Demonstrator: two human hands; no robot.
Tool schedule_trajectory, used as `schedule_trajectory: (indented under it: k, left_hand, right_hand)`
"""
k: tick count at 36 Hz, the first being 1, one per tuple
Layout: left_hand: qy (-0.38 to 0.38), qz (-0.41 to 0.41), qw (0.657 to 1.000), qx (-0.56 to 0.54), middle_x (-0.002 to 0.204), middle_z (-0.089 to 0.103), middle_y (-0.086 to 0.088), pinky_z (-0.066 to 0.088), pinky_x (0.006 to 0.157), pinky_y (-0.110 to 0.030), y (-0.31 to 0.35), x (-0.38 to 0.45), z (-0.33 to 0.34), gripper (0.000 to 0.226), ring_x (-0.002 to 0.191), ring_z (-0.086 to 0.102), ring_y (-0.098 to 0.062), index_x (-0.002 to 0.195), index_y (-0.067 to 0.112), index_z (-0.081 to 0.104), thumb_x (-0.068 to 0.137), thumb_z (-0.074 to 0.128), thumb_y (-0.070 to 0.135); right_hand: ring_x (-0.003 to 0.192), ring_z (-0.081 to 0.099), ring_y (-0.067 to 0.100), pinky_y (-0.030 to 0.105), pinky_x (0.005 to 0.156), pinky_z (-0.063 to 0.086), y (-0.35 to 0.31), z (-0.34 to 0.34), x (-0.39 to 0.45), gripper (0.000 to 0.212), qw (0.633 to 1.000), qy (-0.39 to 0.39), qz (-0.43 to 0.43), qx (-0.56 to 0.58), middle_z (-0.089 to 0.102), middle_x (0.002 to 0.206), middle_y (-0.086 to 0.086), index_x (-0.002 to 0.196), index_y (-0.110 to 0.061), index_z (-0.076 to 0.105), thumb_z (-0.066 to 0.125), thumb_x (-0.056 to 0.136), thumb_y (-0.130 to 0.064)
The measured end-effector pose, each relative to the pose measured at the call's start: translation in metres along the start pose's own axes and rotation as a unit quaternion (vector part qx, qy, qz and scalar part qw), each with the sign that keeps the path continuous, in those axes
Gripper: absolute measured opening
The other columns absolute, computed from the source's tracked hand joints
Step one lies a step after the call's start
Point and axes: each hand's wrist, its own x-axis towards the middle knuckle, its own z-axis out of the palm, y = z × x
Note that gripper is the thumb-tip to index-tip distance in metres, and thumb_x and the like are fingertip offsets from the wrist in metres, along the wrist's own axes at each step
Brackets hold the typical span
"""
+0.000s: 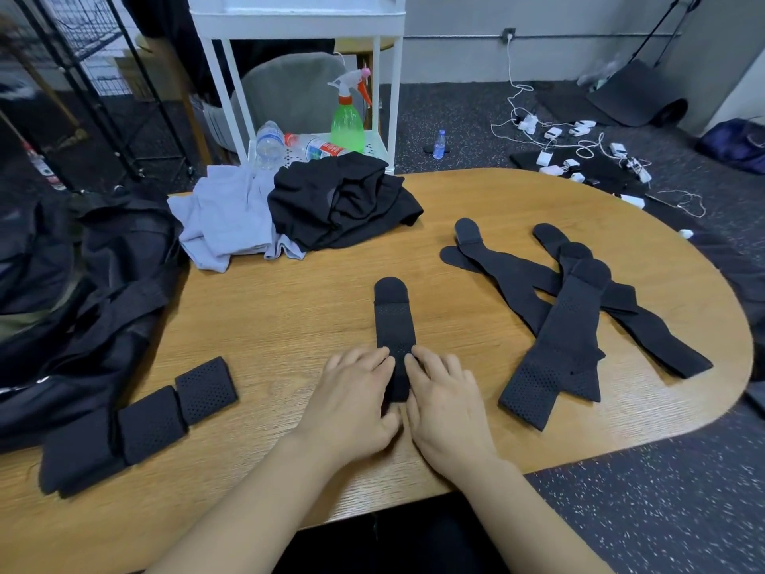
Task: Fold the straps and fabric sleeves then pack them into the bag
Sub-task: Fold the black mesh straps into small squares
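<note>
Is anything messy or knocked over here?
Yes. A water bottle lies on its side on the white cart's shelf, and the unfolded straps sit crisscrossed in a heap on the table.

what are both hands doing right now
Left hand: open, fingers resting on the near end of the black perforated fabric strap.
Right hand: open, fingers resting on the same strap.

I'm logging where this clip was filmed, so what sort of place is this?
Probably an informal workroom or studio, not a home. A wooden table stands on speckled rubber-like flooring, many white chargers and cables lie on the floor, and a white utility cart stands behind.
</note>
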Motion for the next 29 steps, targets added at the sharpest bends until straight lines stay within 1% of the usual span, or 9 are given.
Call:
schedule_trajectory:
  k: [3, 6, 10, 13, 16, 19, 20, 24, 29]
  left_hand:
    - [0.0, 0.008, 1.0, -0.009, 0.155, 0.035, 0.002, 0.014, 0.114, -0.032, -0.004, -0.011, 0.003, 0.058, 0.141, 0.027, -0.018, 0.144, 0.016, 0.045, 0.088, 0.05, 0.034]
    - [0.03, 0.017, 0.999, -0.017, 0.143, 0.053, -0.002, 0.031, 0.106, -0.038, -0.005, -0.023, 0.007, 0.051, 0.129, 0.046, -0.023, 0.127, 0.014, 0.062, 0.08, 0.051, 0.028]
    - [0.047, 0.002, 0.996, -0.076, 0.141, 0.054, 0.002, 0.034, 0.106, -0.039, -0.002, -0.033, 0.012, 0.043, 0.126, 0.049, -0.024, 0.131, 0.016, 0.061, 0.088, 0.053, 0.022]
    - [0.095, -0.036, 0.984, -0.149, 0.116, 0.071, -0.003, 0.05, 0.094, -0.038, -0.002, -0.035, 0.019, 0.036, 0.107, 0.063, -0.029, 0.123, 0.015, 0.067, 0.088, 0.058, 0.018]
    - [0.148, -0.109, 0.963, -0.199, 0.106, 0.074, -0.001, 0.05, 0.086, -0.033, 0.002, -0.033, 0.022, 0.029, 0.098, 0.067, -0.024, 0.12, 0.019, 0.068, 0.092, 0.062, 0.021]
    - [0.178, -0.145, 0.951, -0.207, 0.084, 0.072, 0.001, 0.035, 0.065, -0.026, 0.006, -0.028, 0.02, 0.008, 0.08, 0.064, -0.023, 0.096, 0.017, 0.069, 0.092, 0.064, 0.021]
    - [0.184, -0.157, 0.948, -0.209, 0.081, 0.071, 0.001, 0.033, 0.063, -0.027, 0.007, -0.027, 0.019, 0.006, 0.078, 0.063, -0.023, 0.092, 0.016, 0.068, 0.092, 0.064, 0.021]
    - [0.182, -0.186, 0.936, -0.238, 0.087, 0.073, 0.007, 0.047, 0.07, -0.03, 0.007, -0.021, 0.016, 0.012, 0.084, 0.065, -0.015, 0.101, 0.019, 0.071, 0.091, 0.064, 0.023]
    - [0.163, -0.209, 0.935, -0.236, 0.091, 0.073, 0.008, 0.047, 0.075, -0.027, 0.005, -0.016, 0.01, 0.021, 0.091, 0.066, -0.014, 0.111, 0.019, 0.07, 0.092, 0.063, 0.025]
  right_hand:
    - [0.099, 0.056, 0.022, 0.033, 0.073, 0.05, 0.0, -0.002, -0.011, 0.055, 0.999, -0.028, -0.005, 0.032, 0.061, 0.126, 0.002, 0.119, -0.009, 0.066, 0.042, 0.076, -0.032]
    - [0.102, 0.053, 0.019, 0.03, 0.075, 0.048, 0.0, -0.005, -0.019, 0.057, 0.998, -0.031, -0.013, 0.05, 0.06, 0.126, -0.002, 0.121, -0.011, 0.065, 0.041, 0.073, -0.028]
    - [0.104, 0.051, 0.016, 0.034, 0.081, 0.05, -0.001, 0.001, -0.028, 0.051, 0.993, -0.009, 0.011, 0.117, 0.063, 0.123, -0.006, 0.122, -0.014, 0.065, 0.039, 0.08, -0.024]
    - [0.106, 0.048, 0.011, 0.031, 0.09, 0.045, -0.005, -0.001, -0.028, 0.042, 0.971, 0.028, 0.08, 0.224, 0.061, 0.109, -0.017, 0.125, -0.018, 0.064, 0.053, 0.086, -0.017]
    - [0.101, 0.05, 0.012, 0.025, 0.083, 0.041, -0.011, -0.006, -0.023, 0.037, 0.957, 0.053, 0.121, 0.26, 0.051, 0.086, -0.029, 0.126, -0.023, 0.064, 0.064, 0.091, -0.013]
    - [0.099, 0.053, 0.013, 0.026, 0.079, 0.041, -0.015, -0.007, -0.014, 0.034, 0.952, 0.06, 0.156, 0.258, 0.047, 0.079, -0.028, 0.126, -0.027, 0.063, 0.064, 0.092, -0.02]
    - [0.098, 0.051, 0.012, 0.026, 0.078, 0.041, -0.016, -0.006, -0.011, 0.034, 0.953, 0.058, 0.161, 0.249, 0.049, 0.079, -0.025, 0.126, -0.029, 0.062, 0.063, 0.093, -0.024]
    - [0.095, 0.05, 0.011, 0.03, 0.073, 0.043, -0.019, -0.007, -0.004, 0.029, 0.965, 0.057, 0.164, 0.198, 0.062, 0.089, -0.014, 0.124, -0.033, 0.059, 0.057, 0.095, -0.032]
    - [0.101, 0.053, 0.015, 0.028, 0.067, 0.033, -0.025, -0.008, 0.005, 0.029, 0.985, 0.046, 0.124, 0.113, 0.062, 0.104, -0.006, 0.127, -0.03, 0.055, 0.048, 0.099, -0.036]
